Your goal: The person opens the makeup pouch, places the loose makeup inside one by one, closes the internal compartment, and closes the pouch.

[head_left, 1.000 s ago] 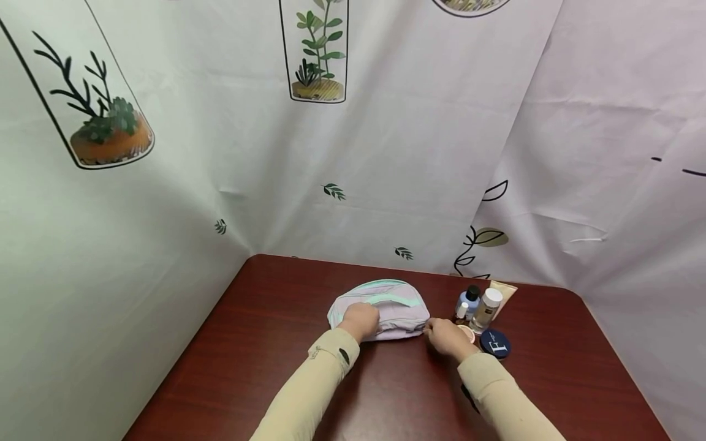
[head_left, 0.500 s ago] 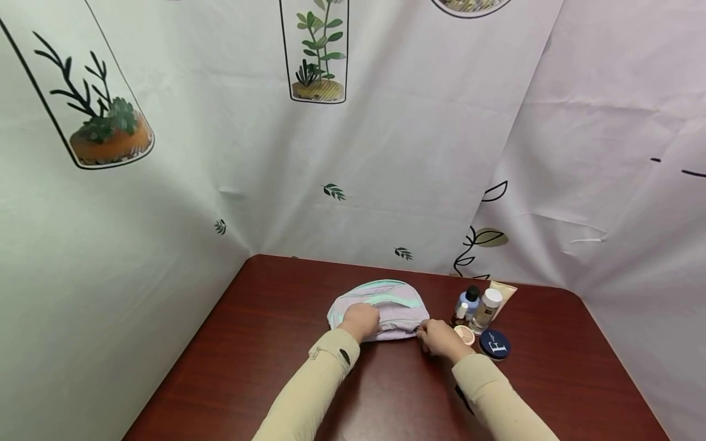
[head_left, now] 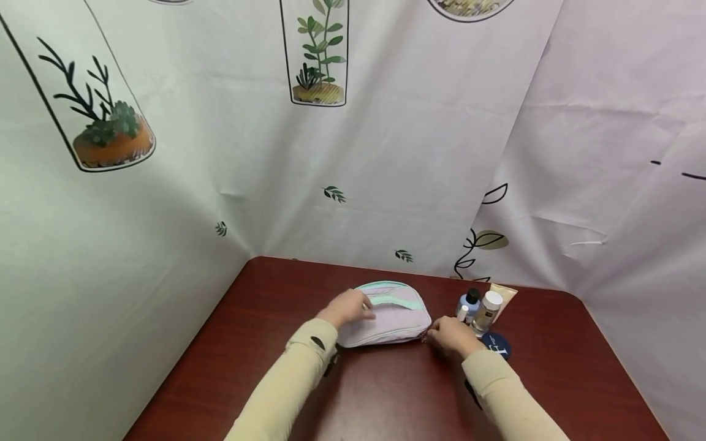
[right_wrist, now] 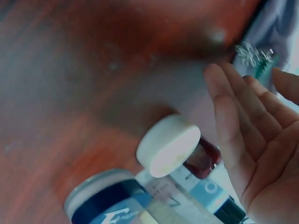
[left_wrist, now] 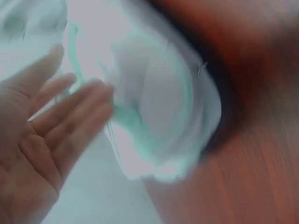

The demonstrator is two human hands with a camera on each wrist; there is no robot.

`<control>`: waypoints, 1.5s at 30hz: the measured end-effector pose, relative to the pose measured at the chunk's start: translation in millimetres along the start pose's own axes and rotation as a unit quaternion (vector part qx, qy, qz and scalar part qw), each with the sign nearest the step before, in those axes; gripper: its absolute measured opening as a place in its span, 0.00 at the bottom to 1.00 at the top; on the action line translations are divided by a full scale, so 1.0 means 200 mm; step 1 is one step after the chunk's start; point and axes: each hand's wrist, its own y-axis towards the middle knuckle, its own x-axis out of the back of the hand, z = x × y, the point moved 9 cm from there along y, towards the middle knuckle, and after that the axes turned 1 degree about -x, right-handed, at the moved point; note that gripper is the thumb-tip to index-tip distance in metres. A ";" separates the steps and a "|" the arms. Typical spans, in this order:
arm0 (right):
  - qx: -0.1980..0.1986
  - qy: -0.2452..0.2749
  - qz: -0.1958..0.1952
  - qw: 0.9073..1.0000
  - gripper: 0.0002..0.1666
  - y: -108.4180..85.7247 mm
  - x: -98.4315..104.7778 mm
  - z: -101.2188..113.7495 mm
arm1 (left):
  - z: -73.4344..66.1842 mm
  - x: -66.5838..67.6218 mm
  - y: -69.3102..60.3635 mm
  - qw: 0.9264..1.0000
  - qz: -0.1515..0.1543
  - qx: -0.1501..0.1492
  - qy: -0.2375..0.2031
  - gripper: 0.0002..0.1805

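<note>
A lavender makeup bag (head_left: 388, 321) with mint-green trim and a mint handle lies on the dark red table. My left hand (head_left: 350, 307) is over the bag's left part; the left wrist view shows that hand (left_wrist: 60, 126) with fingers extended and nothing held, the bag (left_wrist: 159, 93) blurred behind it. At the bag's right front corner is my right hand (head_left: 453, 335). In the right wrist view its fingers (right_wrist: 233, 112) are loosely bent and hold nothing, close to a shiny tassel (right_wrist: 252, 53) at the bag's edge. Whether they touch it I cannot tell.
Right of the bag stand a blue bottle with black cap (head_left: 469, 304), a clear white-capped bottle (head_left: 486, 313), a small white-topped bottle (head_left: 462, 313) and a cream tube (head_left: 504, 297). A navy-lidded round container (head_left: 496, 345) and a white round container (right_wrist: 168, 145) are beside my right hand.
My left hand has let go of the bag's front, lifted and spread its fingers. The bag's front now looks smoother. My right hand moved slightly left, then back right, and no longer grips the bag's corner.
</note>
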 end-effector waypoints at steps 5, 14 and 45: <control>-0.020 0.014 -0.024 0.999 0.10 0.01 0.07 -0.01 | 0.25 0.14 -0.05 0.993 -0.061 0.081 -0.064 0.11; -0.062 0.149 0.015 0.987 0.18 0.01 -0.02 0.00 | 0.40 -0.01 -0.13 0.983 -0.003 0.148 -0.107 0.24; 0.051 0.154 -0.064 0.985 0.15 0.06 0.08 0.19 | 0.19 -0.06 -0.10 0.994 0.009 0.050 -0.102 0.08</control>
